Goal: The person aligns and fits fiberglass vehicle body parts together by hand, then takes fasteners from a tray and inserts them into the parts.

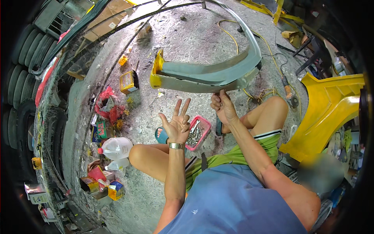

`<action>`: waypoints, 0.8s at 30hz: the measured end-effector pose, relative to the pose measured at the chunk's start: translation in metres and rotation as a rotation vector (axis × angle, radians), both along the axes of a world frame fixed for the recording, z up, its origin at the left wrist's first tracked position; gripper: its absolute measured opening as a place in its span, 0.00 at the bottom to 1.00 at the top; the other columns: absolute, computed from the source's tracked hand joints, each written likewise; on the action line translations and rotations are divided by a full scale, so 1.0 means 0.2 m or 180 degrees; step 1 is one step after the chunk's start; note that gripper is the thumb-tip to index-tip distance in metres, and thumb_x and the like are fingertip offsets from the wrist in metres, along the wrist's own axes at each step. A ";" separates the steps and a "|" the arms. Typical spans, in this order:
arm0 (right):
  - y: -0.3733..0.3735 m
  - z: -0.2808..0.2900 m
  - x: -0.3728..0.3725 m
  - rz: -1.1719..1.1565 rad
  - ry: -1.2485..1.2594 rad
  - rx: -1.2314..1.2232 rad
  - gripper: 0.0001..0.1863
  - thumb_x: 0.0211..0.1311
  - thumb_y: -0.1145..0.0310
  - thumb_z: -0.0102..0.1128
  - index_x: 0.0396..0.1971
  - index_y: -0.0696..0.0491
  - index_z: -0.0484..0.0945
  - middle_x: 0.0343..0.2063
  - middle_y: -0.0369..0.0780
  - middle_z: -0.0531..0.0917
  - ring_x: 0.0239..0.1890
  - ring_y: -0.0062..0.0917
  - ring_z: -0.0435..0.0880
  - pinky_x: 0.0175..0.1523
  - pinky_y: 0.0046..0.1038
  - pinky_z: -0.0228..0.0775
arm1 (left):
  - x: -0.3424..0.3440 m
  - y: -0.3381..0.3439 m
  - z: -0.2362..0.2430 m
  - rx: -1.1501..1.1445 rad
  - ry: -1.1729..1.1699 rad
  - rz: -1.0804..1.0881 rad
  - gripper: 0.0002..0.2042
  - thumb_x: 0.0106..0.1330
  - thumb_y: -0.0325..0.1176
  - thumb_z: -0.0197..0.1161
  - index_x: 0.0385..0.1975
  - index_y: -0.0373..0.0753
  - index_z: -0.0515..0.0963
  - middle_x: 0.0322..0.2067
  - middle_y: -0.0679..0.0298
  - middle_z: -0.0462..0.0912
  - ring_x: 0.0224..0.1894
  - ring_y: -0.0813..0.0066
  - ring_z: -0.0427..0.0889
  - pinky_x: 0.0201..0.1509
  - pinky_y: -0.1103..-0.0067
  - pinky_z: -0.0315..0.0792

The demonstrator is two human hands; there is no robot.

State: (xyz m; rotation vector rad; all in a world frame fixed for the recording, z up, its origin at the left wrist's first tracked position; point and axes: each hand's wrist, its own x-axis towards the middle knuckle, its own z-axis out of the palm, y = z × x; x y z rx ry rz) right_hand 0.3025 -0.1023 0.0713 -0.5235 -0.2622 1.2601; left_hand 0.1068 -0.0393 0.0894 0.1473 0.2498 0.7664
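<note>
Head view: left hand (179, 126) spread, right hand (224, 110) pinching a curved panel (218, 78)

Dark tires (29, 46) stood stacked at the far left. Next came a scatter of things on the stained grey floor (140, 202): open boxes (93, 184) nearest the person, a red plastic bag (106, 104), a clear plastic jug (119, 148) with a red cap, and, farther off, a square yellow tin (127, 82). Toward the middle, the left hand was raised with its palm in view and nothing in it; thumb and two fingers stretched wide, the other two folded inward (a metal watch (177, 146) circled that wrist). Just beside it, a pink basket (207, 123) sat on the floor, holding a jumble of metal tools (198, 134). Beyond both hands was the curved panel, its yellow end to the left and its grey length sweeping right, then bending away from the person; whether anything else bore its weight, I could not tell. The right hand was closed narrow on the panel's near edge, thumb uppermost and fingers curled. Farther right, an orange and dark grinder (287, 89) lay near a yellow hose (272, 58), and a large yellow body panel (325, 113) stood at the far right
</note>
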 end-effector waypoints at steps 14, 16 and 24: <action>0.00 -0.05 -0.05 0.0573 -0.0197 -0.0040 0.19 0.64 0.53 0.54 0.38 0.55 0.70 0.22 0.30 0.59 0.23 0.15 0.55 0.26 0.18 0.48 | -1.47 -0.38 -0.38 -0.0179 0.3489 0.3327 0.30 0.70 0.58 0.39 0.52 0.34 0.69 0.42 0.56 0.81 0.13 0.88 0.59 0.13 0.91 0.49; 0.01 -0.06 -0.10 0.0591 -0.0300 -0.0031 0.17 0.65 0.53 0.53 0.35 0.54 0.70 0.22 0.31 0.59 0.24 0.16 0.55 0.26 0.18 0.49 | -1.51 -0.52 -1.01 -0.1301 0.3504 0.3131 0.32 0.66 0.64 0.42 0.45 0.38 0.72 0.33 0.61 0.80 0.14 0.85 0.59 0.15 0.88 0.52; 0.04 -0.07 -0.14 0.0740 -0.0303 -0.0197 0.16 0.66 0.54 0.53 0.34 0.53 0.68 0.22 0.31 0.56 0.23 0.18 0.54 0.26 0.19 0.48 | -1.34 -0.69 -1.79 -0.2307 0.2220 0.2944 0.40 0.61 0.69 0.43 0.56 0.34 0.66 0.52 0.53 0.74 0.49 0.67 0.76 0.51 0.73 0.69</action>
